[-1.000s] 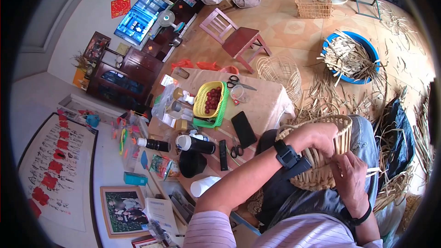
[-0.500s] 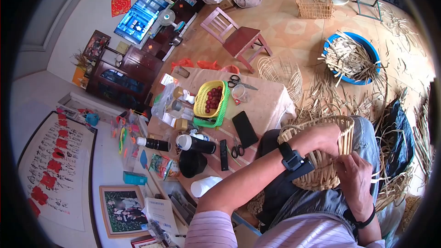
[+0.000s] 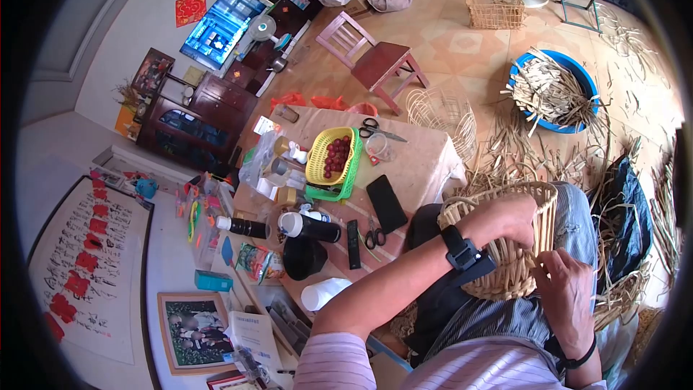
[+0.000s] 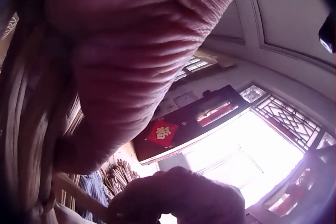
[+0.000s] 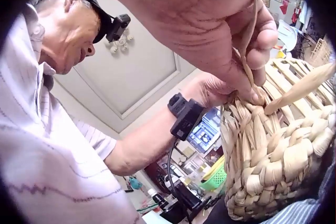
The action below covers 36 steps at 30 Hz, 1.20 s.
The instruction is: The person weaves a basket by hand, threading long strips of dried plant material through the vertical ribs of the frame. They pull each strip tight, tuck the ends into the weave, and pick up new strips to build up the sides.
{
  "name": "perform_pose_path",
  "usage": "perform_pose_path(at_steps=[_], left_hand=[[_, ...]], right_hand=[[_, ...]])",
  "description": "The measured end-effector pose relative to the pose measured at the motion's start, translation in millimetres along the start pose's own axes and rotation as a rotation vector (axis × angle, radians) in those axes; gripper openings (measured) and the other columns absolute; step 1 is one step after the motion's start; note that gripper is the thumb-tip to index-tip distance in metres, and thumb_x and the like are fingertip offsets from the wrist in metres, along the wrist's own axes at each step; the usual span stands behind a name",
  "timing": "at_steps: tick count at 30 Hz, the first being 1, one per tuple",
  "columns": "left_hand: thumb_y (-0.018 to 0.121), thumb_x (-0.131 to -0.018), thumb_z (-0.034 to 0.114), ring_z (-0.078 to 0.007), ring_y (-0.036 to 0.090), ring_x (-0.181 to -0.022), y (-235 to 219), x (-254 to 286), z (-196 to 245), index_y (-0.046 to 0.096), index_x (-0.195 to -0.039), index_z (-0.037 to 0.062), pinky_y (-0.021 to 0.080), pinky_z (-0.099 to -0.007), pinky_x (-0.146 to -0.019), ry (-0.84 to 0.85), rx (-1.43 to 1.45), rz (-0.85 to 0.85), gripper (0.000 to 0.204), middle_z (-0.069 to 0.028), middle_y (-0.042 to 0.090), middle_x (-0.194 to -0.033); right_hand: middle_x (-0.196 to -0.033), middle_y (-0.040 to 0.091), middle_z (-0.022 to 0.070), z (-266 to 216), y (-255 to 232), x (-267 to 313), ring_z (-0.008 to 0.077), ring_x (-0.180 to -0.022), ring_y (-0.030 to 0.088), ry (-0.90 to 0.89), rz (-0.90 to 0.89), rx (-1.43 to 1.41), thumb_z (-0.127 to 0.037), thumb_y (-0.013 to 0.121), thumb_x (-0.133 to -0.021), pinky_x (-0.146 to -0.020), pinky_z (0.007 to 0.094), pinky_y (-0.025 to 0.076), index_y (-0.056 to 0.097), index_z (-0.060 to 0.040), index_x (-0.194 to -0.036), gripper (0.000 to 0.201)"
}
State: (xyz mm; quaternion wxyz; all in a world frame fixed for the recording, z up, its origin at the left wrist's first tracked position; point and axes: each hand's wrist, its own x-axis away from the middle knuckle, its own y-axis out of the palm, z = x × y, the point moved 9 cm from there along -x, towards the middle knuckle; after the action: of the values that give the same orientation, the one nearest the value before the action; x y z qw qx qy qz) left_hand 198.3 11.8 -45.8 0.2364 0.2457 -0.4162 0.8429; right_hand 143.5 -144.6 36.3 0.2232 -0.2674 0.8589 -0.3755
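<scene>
A woven basket (image 3: pixel 498 285) of pale plant strips rests tilted on the person's lap, its open stakes upward. Reaching over the rim, the left hand (image 3: pixel 511 218) grips the basket's side, its fingertips hidden within. Close against the stakes is the left palm (image 4: pixel 126 61) in the left wrist view. Beside the outer wall the right hand (image 3: pixel 567 285) has bent fingers; in the right wrist view this hand (image 5: pixel 210 29) pinches a thin strip (image 5: pixel 249 40) against the weave. A wider strip (image 5: pixel 302 88) sticks out from the braided wall (image 5: pixel 289 161).
Left of the lap, a cloth-covered table (image 3: pixel 426 152) holds a fruit basket (image 3: pixel 317 159), phone (image 3: pixel 386 204), scissors (image 3: pixel 373 237) and bottles. A blue basin (image 3: pixel 593 87) of strips, a wire-like basket frame (image 3: pixel 440 119) and a chair (image 3: pixel 382 65) stand on the floor, amid loose strips.
The right hand first moved up close to the left hand at the basket wall, then shifted slightly down and right. The left hand has stayed at the basket, with only a small shift to the right.
</scene>
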Motion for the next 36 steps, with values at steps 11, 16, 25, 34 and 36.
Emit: perform_pose_path(at_steps=[11,16,25,34,36], left_hand=[[0.082,-0.073,0.016,-0.0387,0.076,-0.078,-11,11,15,0.074,-0.102,-0.006,0.059,-0.0486,-0.073,0.263,0.076,0.032,0.037,-0.0245,0.078,-0.087],[0.081,-0.072,0.015,-0.036,0.077,-0.08,-4,0,9,0.074,-0.102,-0.0058,0.058,-0.0474,-0.072,0.322,0.023,0.035,0.037,-0.0241,0.078,-0.087],[0.084,-0.075,0.025,-0.0286,0.072,-0.065,-3,-5,5,0.077,-0.09,-0.0063,0.054,-0.0455,-0.06,0.292,0.118,-0.011,0.035,-0.0191,0.077,-0.077],[0.081,-0.1,0.03,-0.0114,0.072,-0.098,-4,14,1,0.076,-0.123,-0.004,0.059,-0.0325,-0.088,0.179,0.397,-0.257,0.041,-0.0057,0.082,-0.111],[0.084,-0.098,0.031,-0.0119,0.073,-0.098,-5,12,-1,0.076,-0.123,-0.0044,0.06,-0.0331,-0.089,0.134,0.379,-0.222,0.044,-0.007,0.082,-0.111]], right_hand=[[-0.086,0.064,0.0159,5,29,-11,0.0398,-0.076,0.069,-0.072,0.048,-0.087,-0.002,0.079,-0.092,-0.066,0.0517,0.054,0.067,-0.0037,-0.101,0.015],[-0.086,0.063,0.0149,2,23,-11,0.0382,-0.075,0.07,-0.065,0.08,-0.061,-0.002,0.08,-0.092,-0.065,0.0499,0.054,0.066,-0.0045,-0.101,0.017],[-0.08,0.058,0.0102,-12,14,-12,0.0329,-0.072,0.066,-0.163,0.071,0.057,-0.003,0.078,-0.087,-0.066,0.047,0.053,0.065,-0.0073,-0.095,0.016],[-0.085,0.065,0.0114,-39,8,30,0.0343,-0.076,0.073,-0.397,-0.129,-0.251,-0.021,0.08,-0.098,-0.066,0.0483,0.059,0.066,-0.005,-0.116,0.028],[-0.085,0.069,0.0118,-22,-3,33,0.0343,-0.077,0.076,-0.295,-0.129,-0.37,-0.028,0.077,-0.105,-0.067,0.0468,0.06,0.067,-0.0046,-0.117,0.028]])
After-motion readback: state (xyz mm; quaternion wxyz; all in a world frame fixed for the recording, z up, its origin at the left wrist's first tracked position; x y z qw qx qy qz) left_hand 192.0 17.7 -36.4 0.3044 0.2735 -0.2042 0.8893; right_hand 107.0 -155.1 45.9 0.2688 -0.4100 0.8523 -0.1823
